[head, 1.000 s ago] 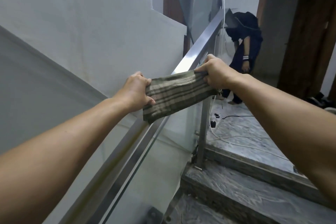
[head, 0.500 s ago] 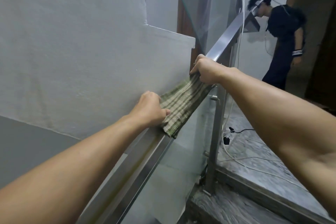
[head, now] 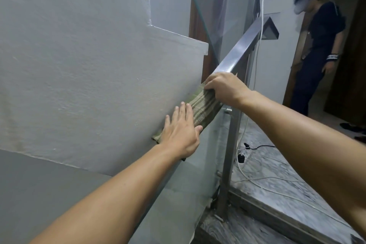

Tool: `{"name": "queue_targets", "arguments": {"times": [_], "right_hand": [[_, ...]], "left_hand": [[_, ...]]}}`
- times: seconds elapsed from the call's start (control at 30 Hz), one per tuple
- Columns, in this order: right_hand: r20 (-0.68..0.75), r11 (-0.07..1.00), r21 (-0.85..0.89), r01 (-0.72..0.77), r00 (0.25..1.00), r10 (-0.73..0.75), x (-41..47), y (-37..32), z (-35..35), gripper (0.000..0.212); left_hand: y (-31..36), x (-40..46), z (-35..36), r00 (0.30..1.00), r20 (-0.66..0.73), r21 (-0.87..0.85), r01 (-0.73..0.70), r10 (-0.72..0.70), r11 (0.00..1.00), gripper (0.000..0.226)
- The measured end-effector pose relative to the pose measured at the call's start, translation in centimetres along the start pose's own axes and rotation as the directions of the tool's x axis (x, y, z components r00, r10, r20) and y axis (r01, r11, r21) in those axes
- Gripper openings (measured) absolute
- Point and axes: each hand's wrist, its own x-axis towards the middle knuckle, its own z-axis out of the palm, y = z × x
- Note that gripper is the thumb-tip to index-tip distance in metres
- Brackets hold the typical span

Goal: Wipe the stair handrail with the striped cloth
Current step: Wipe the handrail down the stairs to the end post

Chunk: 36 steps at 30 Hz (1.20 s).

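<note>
steel handrail point(head: 237, 49), striped cloth point(head: 204, 109) draped over it

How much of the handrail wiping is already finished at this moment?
Done: the striped cloth lies along the handrail. In hand: the left hand presses it flat, the right hand grips its upper end. Left: the bare rail above; cleanliness cannot be judged.

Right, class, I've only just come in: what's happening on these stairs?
A person is wiping a metal stair handrail with a striped cloth. The cloth lies along the sloping rail. The left hand presses flat on its lower end, fingers spread, while the right hand grips its upper end against the rail. Bare rail runs on above the right hand. Another person in dark clothes stands on the landing beyond, and white cables trail over the marble step.
</note>
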Motion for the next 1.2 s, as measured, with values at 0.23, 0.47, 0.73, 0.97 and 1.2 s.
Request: {"name": "queue_targets", "arguments": {"times": [0.23,0.47,0.73,0.97,1.2], "right_hand": [[0.322,1.0,0.003,0.002,0.947,-0.003,-1.4,-0.8,-0.1,0.055],[0.342,0.996,0.066,0.068,0.936,-0.086,-2.7,-2.3,0.0,0.056],[0.297,0.983,0.034,0.182,0.937,-0.184,-5.2,-7.6,0.3,0.056],[0.385,0.935,0.128,0.33,0.853,-0.353,-5.5,-13.4,-0.1,0.079],[0.376,0.863,0.082,0.498,0.787,-0.49,-8.3,-19.2,0.9,0.071]], "left_hand": [[0.3,-0.7,0.4,0.995,-0.026,0.006,0.101,-0.101,0.995,0.072],[-1.3,-3.6,1.1,0.993,-0.066,0.055,0.102,-0.098,0.993,0.072],[-4.0,-9.8,1.8,0.991,-0.075,0.08,0.121,-0.115,0.989,0.073],[-6.4,-15.7,1.8,0.99,-0.063,0.097,0.136,-0.13,0.986,0.073],[-9.4,-23.0,2.1,0.983,-0.038,0.08,0.181,-0.178,0.98,0.077]]}}
